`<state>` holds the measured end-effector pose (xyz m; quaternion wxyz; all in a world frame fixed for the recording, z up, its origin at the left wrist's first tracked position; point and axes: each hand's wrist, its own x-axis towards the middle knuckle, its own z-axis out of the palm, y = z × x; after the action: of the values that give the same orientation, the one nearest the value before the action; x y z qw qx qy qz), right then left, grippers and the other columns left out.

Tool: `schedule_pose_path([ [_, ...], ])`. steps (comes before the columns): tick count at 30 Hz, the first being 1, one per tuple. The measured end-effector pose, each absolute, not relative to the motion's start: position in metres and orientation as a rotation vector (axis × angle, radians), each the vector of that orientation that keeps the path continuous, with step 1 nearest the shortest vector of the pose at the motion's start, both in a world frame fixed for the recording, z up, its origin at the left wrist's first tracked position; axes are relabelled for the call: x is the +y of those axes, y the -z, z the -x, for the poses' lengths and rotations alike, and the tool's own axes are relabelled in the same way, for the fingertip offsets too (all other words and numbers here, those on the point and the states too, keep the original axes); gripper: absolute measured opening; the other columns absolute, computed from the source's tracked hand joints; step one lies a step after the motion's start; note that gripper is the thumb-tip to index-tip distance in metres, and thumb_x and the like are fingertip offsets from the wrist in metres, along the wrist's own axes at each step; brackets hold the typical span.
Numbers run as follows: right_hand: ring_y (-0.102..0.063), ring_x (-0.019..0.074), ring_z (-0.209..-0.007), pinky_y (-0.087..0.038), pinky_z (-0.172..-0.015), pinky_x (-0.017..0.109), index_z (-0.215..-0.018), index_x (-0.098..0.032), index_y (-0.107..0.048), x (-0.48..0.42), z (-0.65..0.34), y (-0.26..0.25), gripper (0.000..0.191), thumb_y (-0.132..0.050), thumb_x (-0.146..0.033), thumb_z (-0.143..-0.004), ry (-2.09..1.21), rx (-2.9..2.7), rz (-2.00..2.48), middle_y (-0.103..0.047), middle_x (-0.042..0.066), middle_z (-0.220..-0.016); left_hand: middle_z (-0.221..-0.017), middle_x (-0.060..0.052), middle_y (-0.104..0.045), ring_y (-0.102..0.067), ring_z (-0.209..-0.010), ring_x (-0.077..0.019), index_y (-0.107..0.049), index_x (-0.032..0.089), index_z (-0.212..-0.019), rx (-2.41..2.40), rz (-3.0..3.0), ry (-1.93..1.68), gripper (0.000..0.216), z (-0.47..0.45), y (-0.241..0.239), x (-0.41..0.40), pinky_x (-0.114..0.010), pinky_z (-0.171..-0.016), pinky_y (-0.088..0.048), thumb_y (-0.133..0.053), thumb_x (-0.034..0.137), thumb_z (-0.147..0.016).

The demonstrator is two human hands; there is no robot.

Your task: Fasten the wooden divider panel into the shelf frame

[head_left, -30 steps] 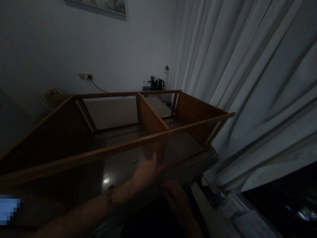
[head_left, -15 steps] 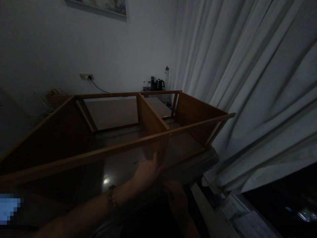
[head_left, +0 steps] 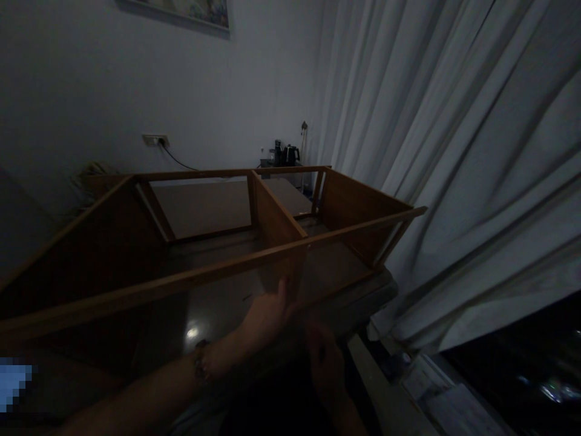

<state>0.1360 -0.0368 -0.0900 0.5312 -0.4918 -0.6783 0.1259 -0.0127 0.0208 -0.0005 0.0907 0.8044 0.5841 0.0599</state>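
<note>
A large brown wooden frame [head_left: 363, 226] with side panels and an upright divider [head_left: 278, 209] lies before me on a padded surface. My left hand [head_left: 267, 315], a bracelet on its wrist, grips the frame at the divider's near lower end. Its thumb points up along the wood, while the other fingers are mostly hidden. Just right of it and lower, my right hand [head_left: 327, 360] is held close below the frame's near edge. Its fingers are curled together and blurred in the dim light; anything between them is too dark to make out.
A long white curtain [head_left: 436, 181] hangs along the right. Beyond the frame stand a black kettle [head_left: 290, 154] and a wall socket [head_left: 155, 140] with a cord. Papers or boxes [head_left: 436, 381] lie low at the right. A glossy panel [head_left: 218, 303] shows inside the frame.
My right hand has shifted slightly up and to the right, its fingers raised more. My left hand keeps its place on the frame. The whole view has moved a little.
</note>
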Motion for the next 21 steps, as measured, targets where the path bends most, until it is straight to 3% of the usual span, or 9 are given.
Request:
schedule_pose_path([
  [9,-0.058,0.0124,-0.062,-0.048,-0.059,0.022,-0.085,-0.02,-0.054,-0.044,-0.135,0.071,0.02,-0.038,-0.031,-0.087,-0.888,-1.34,1.192,-0.059,0.0,-0.07,-0.084,-0.014,-0.065,-0.064,-0.074,-0.0212,-0.027,0.006,-0.121,1.746,-2.339,-0.162,0.055,0.011,-0.006,0.02,-0.026,-0.057,-0.043,-0.024,0.047,-0.085],
  [17,-0.059,0.0142,-0.06,-0.049,-0.054,0.024,-0.086,-0.021,-0.057,-0.044,-0.134,0.082,0.025,-0.039,-0.039,-0.086,-1.077,-1.199,1.064,-0.062,0.002,-0.07,-0.083,-0.014,-0.065,-0.064,-0.074,-0.0213,-0.025,0.004,-0.123,1.74,-2.352,-0.149,0.055,0.011,-0.005,0.02,-0.026,-0.059,-0.043,-0.025,0.045,-0.085],
  [21,-0.061,0.0149,-0.065,-0.05,-0.06,0.025,-0.083,-0.02,-0.062,-0.043,-0.134,0.078,0.024,-0.05,-0.04,-0.081,-1.123,-1.227,1.122,-0.065,0.002,-0.074,-0.081,-0.013,-0.065,-0.064,-0.073,-0.0203,-0.023,0.005,-0.123,1.753,-2.354,-0.153,0.055,0.012,-0.002,0.02,-0.025,-0.059,-0.043,-0.025,0.044,-0.086],
])
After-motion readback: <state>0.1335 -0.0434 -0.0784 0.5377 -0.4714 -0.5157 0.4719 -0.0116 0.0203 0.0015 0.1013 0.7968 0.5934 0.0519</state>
